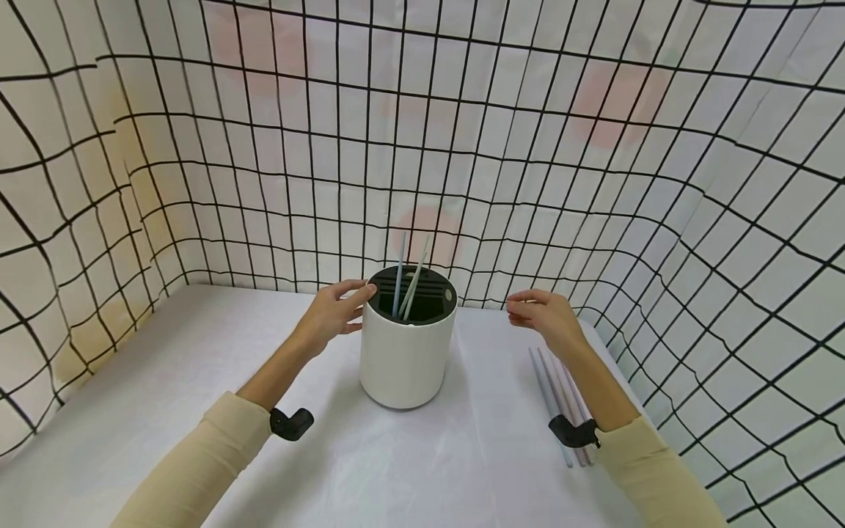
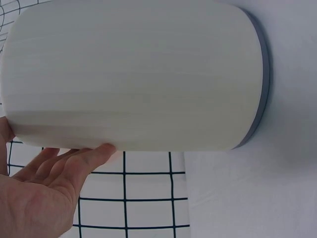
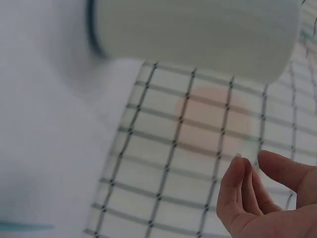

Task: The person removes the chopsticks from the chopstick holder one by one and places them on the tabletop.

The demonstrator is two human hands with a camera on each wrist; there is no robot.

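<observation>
A white cylindrical holder (image 1: 404, 363) with a black slotted top stands upright on the table. A thin pale-blue stick (image 1: 399, 277) and pale-green sticks (image 1: 414, 282) lean in its opening, their lower ends hidden inside. My left hand (image 1: 335, 312) touches the holder's left side near the rim; in the left wrist view its fairly straight fingers (image 2: 74, 166) lie against the wall. To the right of the holder, my right hand (image 1: 543, 314) is raised above the table. A gap shows between its thumb and fingers (image 3: 232, 191), with nothing in it.
Several thin pastel sticks (image 1: 549, 385) lie side by side under my right forearm, partly covered by it. A black wire grid (image 1: 422, 158) backed with white cloth walls in the white table (image 1: 422, 469) at the back and both sides.
</observation>
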